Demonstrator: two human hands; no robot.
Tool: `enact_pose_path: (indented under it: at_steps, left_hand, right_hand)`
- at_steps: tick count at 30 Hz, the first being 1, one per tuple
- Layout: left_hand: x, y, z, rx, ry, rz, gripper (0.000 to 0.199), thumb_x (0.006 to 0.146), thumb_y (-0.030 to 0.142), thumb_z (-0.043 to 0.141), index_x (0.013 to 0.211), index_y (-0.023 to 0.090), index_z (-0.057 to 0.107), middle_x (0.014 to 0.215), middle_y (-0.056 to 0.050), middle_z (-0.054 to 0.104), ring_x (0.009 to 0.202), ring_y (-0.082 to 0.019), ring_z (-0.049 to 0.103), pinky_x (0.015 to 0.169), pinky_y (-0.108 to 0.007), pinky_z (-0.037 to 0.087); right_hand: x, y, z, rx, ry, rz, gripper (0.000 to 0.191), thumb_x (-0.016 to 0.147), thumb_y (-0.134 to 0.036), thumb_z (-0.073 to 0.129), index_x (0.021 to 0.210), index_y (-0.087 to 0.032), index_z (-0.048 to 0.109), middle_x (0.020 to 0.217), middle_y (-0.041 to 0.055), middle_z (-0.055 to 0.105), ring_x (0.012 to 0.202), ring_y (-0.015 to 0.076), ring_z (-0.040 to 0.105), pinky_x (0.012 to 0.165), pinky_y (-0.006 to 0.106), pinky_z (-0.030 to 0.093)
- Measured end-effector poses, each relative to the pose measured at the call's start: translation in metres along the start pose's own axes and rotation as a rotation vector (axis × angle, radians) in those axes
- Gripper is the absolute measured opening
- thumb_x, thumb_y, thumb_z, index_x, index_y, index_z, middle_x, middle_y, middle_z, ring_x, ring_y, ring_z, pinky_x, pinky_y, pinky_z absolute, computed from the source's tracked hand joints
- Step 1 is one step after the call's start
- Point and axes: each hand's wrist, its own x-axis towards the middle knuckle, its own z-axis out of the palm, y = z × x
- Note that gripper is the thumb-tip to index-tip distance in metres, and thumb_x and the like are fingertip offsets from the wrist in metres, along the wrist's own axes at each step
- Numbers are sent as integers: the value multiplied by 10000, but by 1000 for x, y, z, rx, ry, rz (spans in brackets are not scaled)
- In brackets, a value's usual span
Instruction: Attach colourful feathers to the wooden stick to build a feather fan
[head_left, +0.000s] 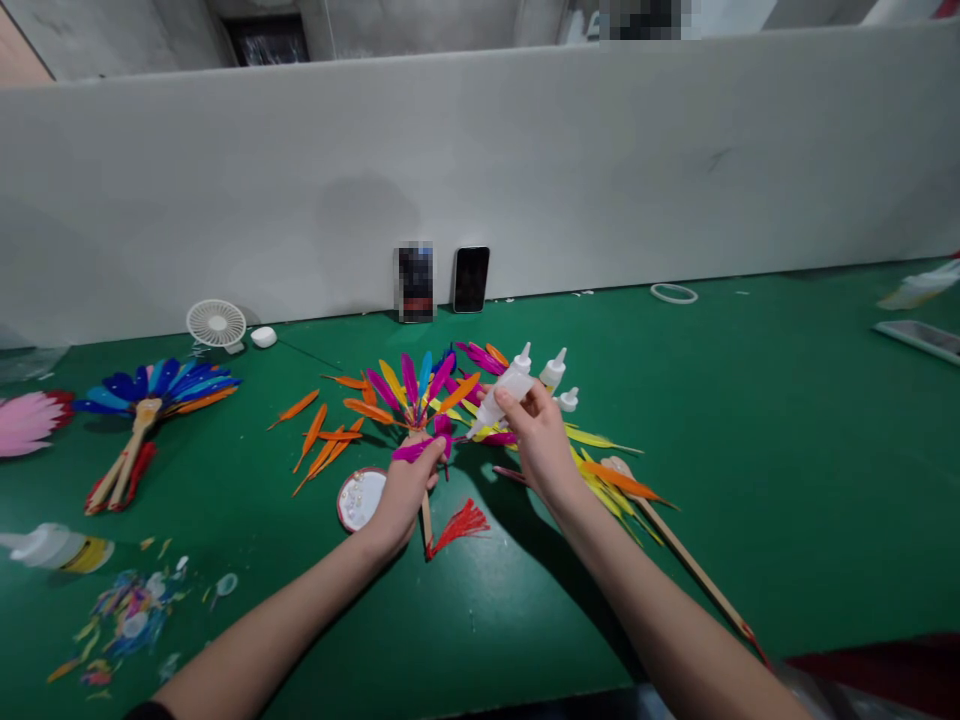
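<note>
My left hand pinches a magenta feather. My right hand is closed round a white squeeze glue bottle, tilted nozzle-down to the left. Its tip is close to the quill end of the feather; whether they touch I cannot tell. Beneath my left hand lies a feather fan with orange, magenta, yellow and blue feathers. Its wooden handle points toward me and ends in a red tassel. A round dish of small beads sits left of the handle, partly covered by my left hand.
Loose orange feathers lie left, yellow feathers and a wooden stick right. More glue bottles stand behind my right hand. A blue fan, a lying bottle and scraps are at left. Phones lean on the partition.
</note>
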Motion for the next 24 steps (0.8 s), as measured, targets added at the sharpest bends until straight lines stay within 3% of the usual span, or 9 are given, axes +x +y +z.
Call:
enact_pose_path:
  at_steps: [12, 24]
  left_hand:
    - [-1, -2, 2, 11, 7, -10, 235, 603, 381, 641, 624, 179, 522, 584, 48, 497, 567, -80, 433, 525, -186, 312]
    - [1, 1, 0, -93, -46, 87, 282, 606, 394, 654, 578, 168, 488, 549, 61, 420, 483, -53, 334, 439, -184, 231]
  right_hand:
    - [-7, 1, 4, 1, -64, 9, 331, 581, -435, 691, 801, -232, 551, 785, 8, 656, 801, 211, 620, 796, 389, 448]
    - [10, 6, -7, 20, 101, -14, 320, 571, -418, 692, 769, -216, 542, 781, 0, 630, 810, 199, 605, 756, 360, 440]
